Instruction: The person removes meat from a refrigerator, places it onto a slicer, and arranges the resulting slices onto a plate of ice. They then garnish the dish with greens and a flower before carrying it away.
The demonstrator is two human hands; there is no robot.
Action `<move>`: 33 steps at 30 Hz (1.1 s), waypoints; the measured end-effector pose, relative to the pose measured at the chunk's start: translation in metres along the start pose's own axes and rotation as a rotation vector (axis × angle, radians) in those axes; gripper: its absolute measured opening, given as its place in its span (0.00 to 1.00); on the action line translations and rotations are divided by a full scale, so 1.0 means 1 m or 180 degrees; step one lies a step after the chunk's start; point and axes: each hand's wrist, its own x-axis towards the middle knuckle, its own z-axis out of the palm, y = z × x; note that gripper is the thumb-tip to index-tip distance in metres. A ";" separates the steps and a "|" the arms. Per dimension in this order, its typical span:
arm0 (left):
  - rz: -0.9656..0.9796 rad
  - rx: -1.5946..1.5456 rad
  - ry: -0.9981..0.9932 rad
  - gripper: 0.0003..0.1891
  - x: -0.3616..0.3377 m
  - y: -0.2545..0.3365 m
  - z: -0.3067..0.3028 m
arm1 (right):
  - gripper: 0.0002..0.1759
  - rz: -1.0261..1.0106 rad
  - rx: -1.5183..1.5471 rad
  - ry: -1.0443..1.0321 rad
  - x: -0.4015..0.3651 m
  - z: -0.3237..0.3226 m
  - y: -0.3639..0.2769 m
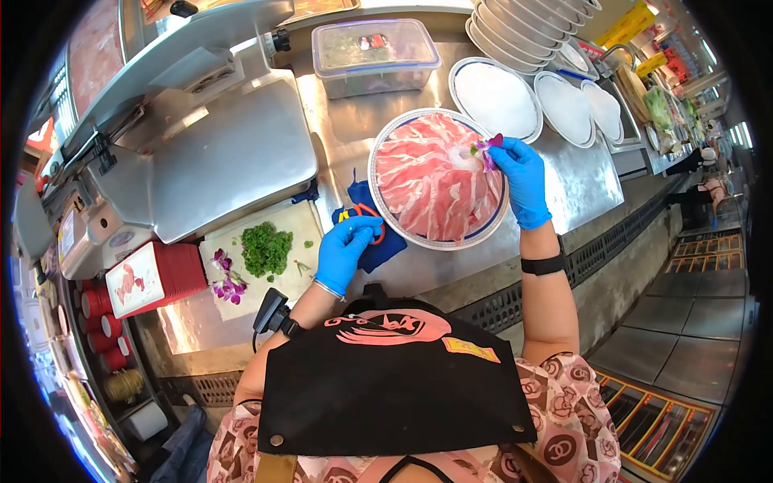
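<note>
A round plate [378, 211] holds thin slices of raw meat [439, 189] fanned around a pale centre. My right hand [522, 179], in a blue glove, pinches a purple flower [489, 150] over the plate's right side. In its blue glove, my left hand [348, 248] is closed around the red handles of scissors [367, 216], just left of the plate. Beneath the scissors lies a dark blue cloth [384, 253]. On a pale cutting board [283, 283] farther left are chopped greens [266, 249] and more purple flowers [229, 288].
A lidded plastic box [374, 56] stands behind the plate. White oval plates [497, 98] lie at the back right, near a tall plate stack [527, 30]. A metal machine with a flat tray [233, 153] fills the left, with red trays [181, 270] nearer me.
</note>
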 end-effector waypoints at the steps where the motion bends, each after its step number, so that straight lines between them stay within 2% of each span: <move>1: -0.0069 -0.0008 0.0060 0.12 -0.001 -0.002 -0.001 | 0.08 0.0009 0.0004 0.0005 0.001 0.001 0.001; 7: -0.0204 -0.0059 0.0199 0.11 -0.002 -0.013 -0.011 | 0.09 -0.0111 -0.1041 -0.0115 0.004 0.012 0.003; 9: -0.0221 -0.0129 0.0215 0.11 0.001 -0.019 -0.016 | 0.11 -0.0603 -0.1958 0.0068 0.004 0.022 -0.001; 10: -0.0123 0.0043 0.0174 0.11 0.005 -0.022 -0.019 | 0.11 -0.0610 -0.1952 0.0079 0.005 0.022 -0.001; 12: -0.0021 0.0230 0.0127 0.12 0.014 -0.022 -0.019 | 0.15 -0.1082 -0.2106 -0.0030 0.007 0.021 0.000; 13: -0.0101 0.0115 0.0332 0.13 0.020 -0.019 -0.016 | 0.15 -0.1070 -0.2096 -0.0021 0.006 0.016 0.002; 15: -0.0250 -0.0107 0.0630 0.17 0.039 -0.024 -0.015 | 0.19 -0.0452 -0.0984 0.0387 0.007 -0.007 0.003; 17: -0.0352 -0.1126 0.0692 0.18 0.056 -0.015 -0.003 | 0.21 -0.0484 -0.0748 0.0464 0.011 -0.041 0.032; 19: -0.0283 -0.1383 0.0720 0.21 0.075 -0.023 0.008 | 0.21 -0.0195 -0.0624 0.0802 0.015 -0.066 0.074; 21: -0.0685 -0.2568 0.0143 0.24 0.093 -0.030 0.017 | 0.24 0.0619 0.0003 0.0656 0.014 -0.075 0.096; 23: -0.1123 -0.2800 0.0415 0.26 0.098 -0.029 0.031 | 0.24 0.0695 0.0286 0.0405 0.009 -0.070 0.106; 25: -0.1275 -0.2958 0.0284 0.27 0.100 -0.030 0.039 | 0.24 0.1081 0.2104 -0.0382 0.004 -0.060 0.107; 26: -0.1278 -0.2939 0.0289 0.27 0.099 -0.031 0.039 | 0.24 0.1315 0.2666 -0.0264 0.006 -0.061 0.127; 29: -0.1248 -0.2801 0.0328 0.28 0.091 -0.035 0.039 | 0.24 0.1224 0.2659 -0.0478 0.005 -0.061 0.116; 31: -0.1164 -0.2949 0.0238 0.28 0.074 -0.022 0.044 | 0.22 0.0977 0.2380 -0.0554 -0.010 -0.056 0.077; 33: -0.1103 -0.3116 0.0160 0.28 0.051 -0.015 0.043 | 0.19 -0.0029 0.0699 -0.0629 -0.030 -0.050 0.048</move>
